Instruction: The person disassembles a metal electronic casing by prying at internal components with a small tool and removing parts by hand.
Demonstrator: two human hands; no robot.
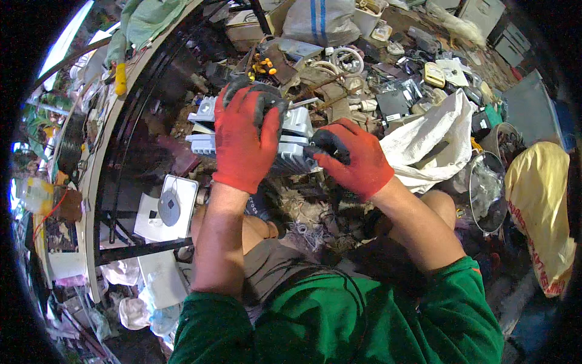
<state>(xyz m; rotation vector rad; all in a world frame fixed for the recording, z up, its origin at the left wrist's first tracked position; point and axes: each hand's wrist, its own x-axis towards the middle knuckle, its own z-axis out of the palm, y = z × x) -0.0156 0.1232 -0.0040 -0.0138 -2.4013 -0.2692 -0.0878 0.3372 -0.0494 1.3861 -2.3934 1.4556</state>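
The left hand (245,136) in its red-and-black work glove lay spread, fingers curled over the top of a grey finned metal casing (285,142) — held above the knees, its long axis running left to right across the view. The right hand (351,159), gloved alike, gripped the casing's right end, beside a crumpled white sack (427,142).

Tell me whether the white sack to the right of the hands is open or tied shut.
Open: the white sack has its mouth gaping and slack, the rim folded outward, with no knot or tie showing.
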